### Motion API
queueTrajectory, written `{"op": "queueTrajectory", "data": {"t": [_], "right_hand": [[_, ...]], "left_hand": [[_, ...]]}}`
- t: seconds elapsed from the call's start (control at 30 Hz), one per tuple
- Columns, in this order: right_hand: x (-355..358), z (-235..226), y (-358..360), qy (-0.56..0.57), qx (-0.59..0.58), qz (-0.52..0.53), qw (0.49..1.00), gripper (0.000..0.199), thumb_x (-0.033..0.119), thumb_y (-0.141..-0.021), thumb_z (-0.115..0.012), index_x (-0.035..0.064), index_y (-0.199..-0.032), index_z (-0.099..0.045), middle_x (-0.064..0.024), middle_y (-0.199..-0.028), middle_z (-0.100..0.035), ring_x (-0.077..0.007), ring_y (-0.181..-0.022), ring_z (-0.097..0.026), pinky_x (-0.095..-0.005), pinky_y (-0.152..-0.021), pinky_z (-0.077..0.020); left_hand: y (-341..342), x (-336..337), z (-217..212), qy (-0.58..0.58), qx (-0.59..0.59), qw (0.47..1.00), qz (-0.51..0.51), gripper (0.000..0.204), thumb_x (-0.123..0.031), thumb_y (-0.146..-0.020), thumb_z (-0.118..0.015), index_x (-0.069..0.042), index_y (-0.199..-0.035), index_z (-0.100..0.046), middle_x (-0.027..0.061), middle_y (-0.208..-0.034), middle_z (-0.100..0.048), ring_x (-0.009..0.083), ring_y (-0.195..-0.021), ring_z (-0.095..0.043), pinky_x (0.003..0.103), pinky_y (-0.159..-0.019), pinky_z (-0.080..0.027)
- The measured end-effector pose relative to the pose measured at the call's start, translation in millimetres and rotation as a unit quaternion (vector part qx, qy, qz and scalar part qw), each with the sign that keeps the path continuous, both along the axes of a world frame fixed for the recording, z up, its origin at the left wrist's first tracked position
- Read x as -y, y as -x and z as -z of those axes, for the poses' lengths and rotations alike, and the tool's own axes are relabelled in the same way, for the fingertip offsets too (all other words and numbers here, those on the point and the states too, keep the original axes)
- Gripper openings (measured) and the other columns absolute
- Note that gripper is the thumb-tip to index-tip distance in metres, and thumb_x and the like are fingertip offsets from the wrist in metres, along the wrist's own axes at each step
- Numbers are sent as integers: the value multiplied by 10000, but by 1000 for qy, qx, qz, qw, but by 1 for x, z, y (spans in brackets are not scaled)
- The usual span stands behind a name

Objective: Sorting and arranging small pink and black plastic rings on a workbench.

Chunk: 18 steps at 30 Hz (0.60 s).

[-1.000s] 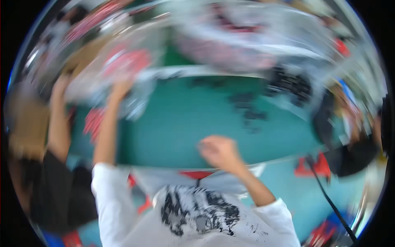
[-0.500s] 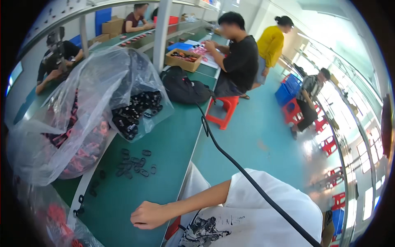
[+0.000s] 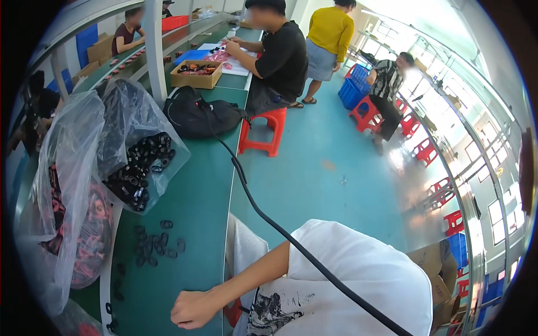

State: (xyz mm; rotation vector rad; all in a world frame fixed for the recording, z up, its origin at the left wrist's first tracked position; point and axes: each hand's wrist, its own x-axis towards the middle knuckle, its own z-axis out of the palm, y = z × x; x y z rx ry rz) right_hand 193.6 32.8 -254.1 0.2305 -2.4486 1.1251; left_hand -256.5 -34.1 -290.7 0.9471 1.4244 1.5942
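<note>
My right hand (image 3: 193, 309) is curled into a loose fist over the near part of the green work table (image 3: 213, 185), its back turned up. The fingers fold underneath, so whatever they may hold is hidden. Beyond the hand lies a loose cluster of small black oval rings (image 3: 151, 246), and a few more sit along the table's left edge. A clear plastic bag (image 3: 134, 162) of black parts leans behind them, with a larger bag (image 3: 84, 241) of red and black parts to its left. My left hand is out of the picture.
A black bag (image 3: 202, 115) lies farther along the table, before a cardboard box (image 3: 196, 78) of parts. A black cable (image 3: 280, 227) crosses in front of me. Beyond, a person in black works near a red stool (image 3: 269, 134). Another person in yellow (image 3: 330, 33) stands in the aisle.
My view has swung to the right, so the table, bags and people sit farther left. A cardboard box shows at lower right. My right hand stays curled near the same spot.
</note>
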Motion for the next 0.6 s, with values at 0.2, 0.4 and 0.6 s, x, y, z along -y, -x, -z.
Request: {"op": "queueTrajectory", "data": {"t": [0.2,0.4,0.6], "right_hand": [[2,2,2,38,-30,22,999,163,165,-757,-637,41,-665,-588,-120,-650,-608,-354,-631,-600,-457,-554,-451],[2,5,4,11,-28,31,999,169,157,-762,-635,25,-670,-581,-137,-641,-592,-364,-638,-599,-463,-559,-450],[6,-5,2,32,-5,7,999,158,144,-786,-620,23,-690,-585,-143,-667,-596,-360,-656,-603,-461,-578,-462]], "left_hand": [[-14,-32,-13,-8,31,999,6,373,-350,-962,-519,-77,-1216,-512,33,-974,-571,86,-516,-468,229,-415,-386],[-32,-47,-4,-39,83,996,-17,335,-350,-976,-500,-77,-1170,-524,29,-919,-559,92,-503,-461,235,-410,-384],[-35,-45,-20,-77,115,988,-60,308,-349,-989,-480,-78,-1123,-537,26,-863,-546,98,-491,-454,241,-405,-381]]}}
